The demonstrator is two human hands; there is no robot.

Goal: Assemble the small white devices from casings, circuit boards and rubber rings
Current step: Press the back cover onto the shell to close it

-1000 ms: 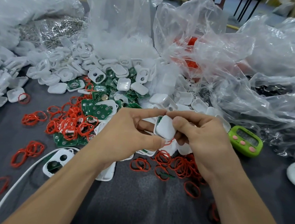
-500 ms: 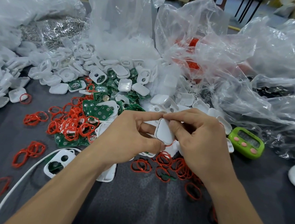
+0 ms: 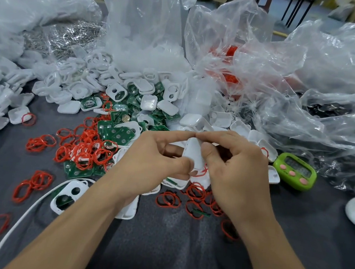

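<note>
The white device [image 3: 194,155] is held clear of the table [image 3: 162,246], above its middle, directly between both hands. Its long axis runs from the far edge toward the near edge, with the upper end tipped slightly away. The left hand [image 3: 155,160] pinches it, forefinger on the upper end and thumb at the lower left edge. The right hand [image 3: 233,175] pinches it too, its forefinger meeting the left forefinger at the upper end and its thumb pressing the broad face. Neither hand is nearer. A loop of red rubber ring [image 3: 201,172] protrudes at the lower end, on the right-hand side. It probably requires seating before the casing halves close, and the right thumb lies closest to it.
</note>
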